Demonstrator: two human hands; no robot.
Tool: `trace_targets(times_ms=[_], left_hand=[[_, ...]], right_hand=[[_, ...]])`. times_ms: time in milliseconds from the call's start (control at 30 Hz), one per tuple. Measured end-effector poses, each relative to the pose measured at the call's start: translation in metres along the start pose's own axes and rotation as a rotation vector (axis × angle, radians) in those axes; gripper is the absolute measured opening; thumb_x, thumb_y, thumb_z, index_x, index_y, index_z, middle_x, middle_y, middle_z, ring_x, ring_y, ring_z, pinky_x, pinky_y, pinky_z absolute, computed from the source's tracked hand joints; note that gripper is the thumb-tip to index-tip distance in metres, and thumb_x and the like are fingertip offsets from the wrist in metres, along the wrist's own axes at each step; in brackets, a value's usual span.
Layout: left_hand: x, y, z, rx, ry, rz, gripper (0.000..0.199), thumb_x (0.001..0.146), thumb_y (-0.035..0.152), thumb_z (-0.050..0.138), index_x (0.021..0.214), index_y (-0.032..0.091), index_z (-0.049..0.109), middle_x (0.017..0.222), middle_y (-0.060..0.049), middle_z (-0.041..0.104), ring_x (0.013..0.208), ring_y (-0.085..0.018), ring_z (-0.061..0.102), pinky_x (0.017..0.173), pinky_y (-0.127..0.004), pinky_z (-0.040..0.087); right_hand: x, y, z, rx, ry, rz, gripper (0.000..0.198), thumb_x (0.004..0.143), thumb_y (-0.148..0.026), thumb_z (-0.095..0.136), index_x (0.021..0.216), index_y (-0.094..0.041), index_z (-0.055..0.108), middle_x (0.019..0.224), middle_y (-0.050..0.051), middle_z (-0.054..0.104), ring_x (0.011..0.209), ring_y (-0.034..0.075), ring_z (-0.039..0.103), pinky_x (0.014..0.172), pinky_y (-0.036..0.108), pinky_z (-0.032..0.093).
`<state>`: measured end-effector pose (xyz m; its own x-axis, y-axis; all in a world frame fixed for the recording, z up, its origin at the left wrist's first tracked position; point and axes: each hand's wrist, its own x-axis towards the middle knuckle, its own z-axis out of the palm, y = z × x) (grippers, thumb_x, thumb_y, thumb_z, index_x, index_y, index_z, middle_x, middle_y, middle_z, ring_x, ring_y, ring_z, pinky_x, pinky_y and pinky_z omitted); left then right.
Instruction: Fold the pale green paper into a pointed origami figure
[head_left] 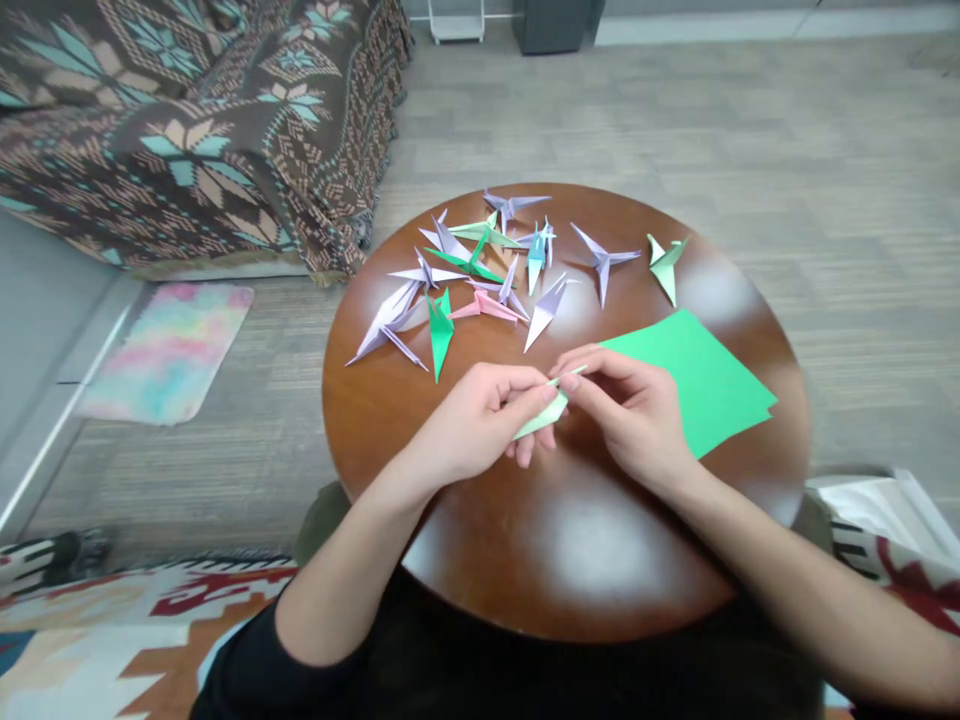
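Between both hands is a small folded piece of light green paper [545,418], narrow and pointed, held above the near middle of the round table. My left hand [499,415] is closed on it, thumb on top and fingers beneath. With thumb and forefinger, my right hand [626,400] pinches its upper tip. Part of the paper is hidden by the fingers. Green paper sheets [694,375] lie beside and partly under my right hand. Beyond the hands lie several folded paper cranes, among them a green one [440,330], a pink one [487,306] and a purple one [604,262].
The round brown table [600,590] has a glossy top. A sofa with a patterned cover [300,130] stands at the far left, near a pastel mat [176,345] on the floor. A light green crane [664,266] lies near the table's far right edge.
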<state>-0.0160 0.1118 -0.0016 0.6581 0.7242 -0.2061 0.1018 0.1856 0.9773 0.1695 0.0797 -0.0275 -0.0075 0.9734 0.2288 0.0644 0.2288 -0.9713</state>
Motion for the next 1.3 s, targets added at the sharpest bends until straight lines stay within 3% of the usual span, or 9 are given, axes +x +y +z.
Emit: trace_targets(times_ms=[400, 633, 767, 1000, 1133, 1300], left_hand=[[0.0, 0.003, 0.0, 0.004, -0.02, -0.02, 0.038, 0.102, 0.04, 0.059, 0.075, 0.014, 0.065, 0.053, 0.002, 0.062, 0.044, -0.007, 0.052, 0.05, -0.018, 0.041], [0.0, 0.003, 0.001, -0.06, -0.034, -0.024, 0.034, 0.103, 0.037, 0.056, 0.079, 0.014, 0.064, 0.06, 0.002, 0.066, 0.044, -0.006, 0.052, 0.048, -0.018, 0.039], [0.001, 0.001, -0.001, -0.02, -0.04, -0.025, 0.04, 0.103, 0.042, 0.057, 0.077, 0.013, 0.066, 0.057, 0.001, 0.064, 0.045, -0.007, 0.053, 0.05, -0.018, 0.041], [0.0, 0.003, -0.004, 0.047, 0.003, -0.028, 0.038, 0.102, 0.042, 0.057, 0.082, 0.012, 0.07, 0.068, -0.002, 0.07, 0.051, -0.008, 0.058, 0.052, -0.019, 0.04], [0.0, 0.002, -0.005, 0.115, -0.015, -0.026, 0.038, 0.101, 0.041, 0.058, 0.08, 0.012, 0.071, 0.061, -0.001, 0.065, 0.049, -0.008, 0.052, 0.052, -0.02, 0.036], [-0.001, 0.003, -0.005, 0.151, -0.007, 0.005, 0.041, 0.1, 0.045, 0.059, 0.08, 0.012, 0.073, 0.058, 0.0, 0.063, 0.048, -0.008, 0.049, 0.053, -0.021, 0.036]], right_hand=[[0.0, -0.003, 0.0, -0.016, 0.011, 0.04, 0.019, 0.095, -0.035, 0.074, 0.08, -0.023, 0.073, 0.093, 0.005, 0.075, 0.083, 0.019, 0.069, 0.072, 0.032, 0.059], [0.001, 0.002, -0.004, 0.188, -0.02, 0.159, 0.028, 0.1, -0.045, 0.065, 0.086, -0.022, 0.074, 0.083, 0.003, 0.071, 0.071, 0.017, 0.067, 0.067, 0.03, 0.058], [0.003, 0.0, -0.004, 0.063, -0.034, 0.109, 0.02, 0.096, -0.039, 0.072, 0.084, -0.023, 0.073, 0.088, 0.003, 0.073, 0.077, 0.017, 0.067, 0.07, 0.029, 0.057], [0.006, 0.003, -0.011, 0.004, 0.126, 0.099, 0.018, 0.091, -0.036, 0.075, 0.08, -0.022, 0.07, 0.085, 0.002, 0.071, 0.075, 0.017, 0.062, 0.068, 0.029, 0.051], [0.008, 0.002, -0.014, 0.041, 0.017, 0.148, 0.014, 0.085, -0.03, 0.077, 0.075, -0.022, 0.071, 0.082, 0.002, 0.071, 0.075, 0.017, 0.061, 0.065, 0.028, 0.048], [0.008, -0.002, -0.013, 0.038, -0.089, 0.218, 0.016, 0.081, -0.034, 0.083, 0.076, -0.021, 0.076, 0.078, 0.002, 0.072, 0.07, 0.017, 0.06, 0.06, 0.028, 0.045]])
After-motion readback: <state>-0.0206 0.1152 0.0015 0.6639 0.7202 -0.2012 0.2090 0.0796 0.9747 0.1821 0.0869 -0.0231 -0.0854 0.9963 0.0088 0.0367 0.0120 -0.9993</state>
